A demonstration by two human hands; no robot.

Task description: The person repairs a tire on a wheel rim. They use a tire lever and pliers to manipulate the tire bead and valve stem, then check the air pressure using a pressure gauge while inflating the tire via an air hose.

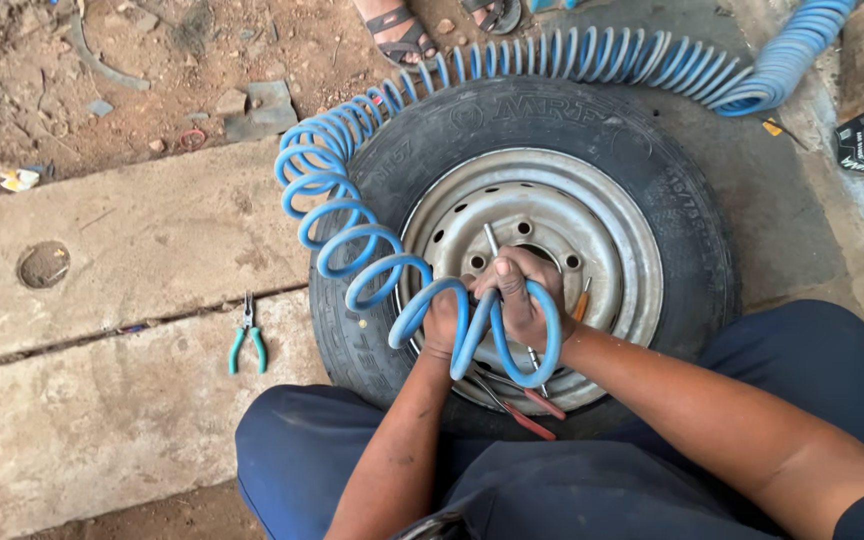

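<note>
Both fists are closed, the right hand (520, 295) gripping the metal air chuck (493, 243) and the left hand (444, 318) the blue coiled hose (352, 215), so I'd press it squarely onto the wheel (592, 215) valve.

A glossy blue plastic coiled air hose (352, 215) crosses a matt black rubber tyre (687, 225) with a scuffed, dull grey metal rim (607, 235) on rough concrete slabs (142, 240).

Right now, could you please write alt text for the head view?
Both hands, left hand and right hand, grip a blue coiled hose over the steel rim of a tyre lying flat. Green-handled pliers lie on the concrete.
</note>
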